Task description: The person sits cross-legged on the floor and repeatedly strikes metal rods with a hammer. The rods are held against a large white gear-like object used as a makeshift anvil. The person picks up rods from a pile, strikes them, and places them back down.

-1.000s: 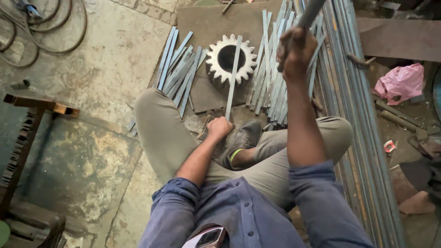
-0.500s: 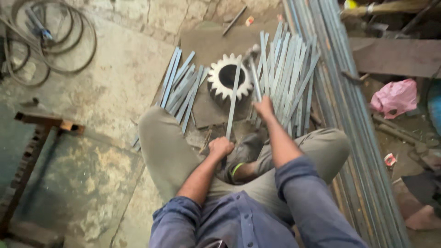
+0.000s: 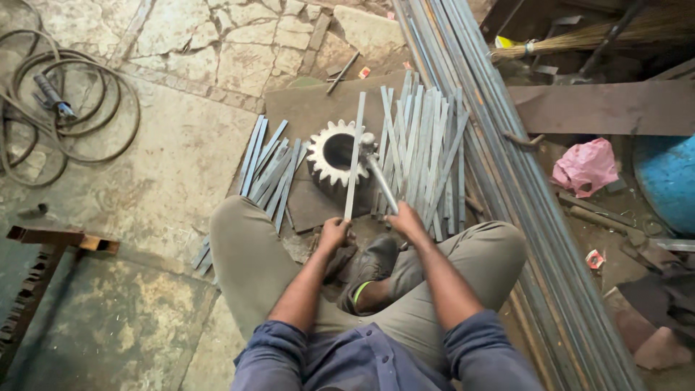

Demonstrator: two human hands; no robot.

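I squat over a big toothed steel gear (image 3: 334,156) lying flat on a rusty plate (image 3: 318,108). My left hand (image 3: 334,233) grips the near end of a flat metal strip (image 3: 354,159) that lies across the gear's right edge. My right hand (image 3: 407,219) grips the handle of a hammer (image 3: 376,170), whose head rests on the strip at the gear's rim. Piles of similar cut strips lie left (image 3: 269,170) and right (image 3: 423,141) of the gear.
Long steel bars (image 3: 507,181) run along the floor on the right. A coiled cable (image 3: 65,116) lies far left, a rusty frame (image 3: 43,239) near left. A pink bag (image 3: 585,166), a blue drum (image 3: 670,177) and a broom (image 3: 579,32) are at right.
My right hand, raised high with the hammer a second ago, has swung down; the hammer head now sits on the strip at the gear. My left hand kept holding the strip.
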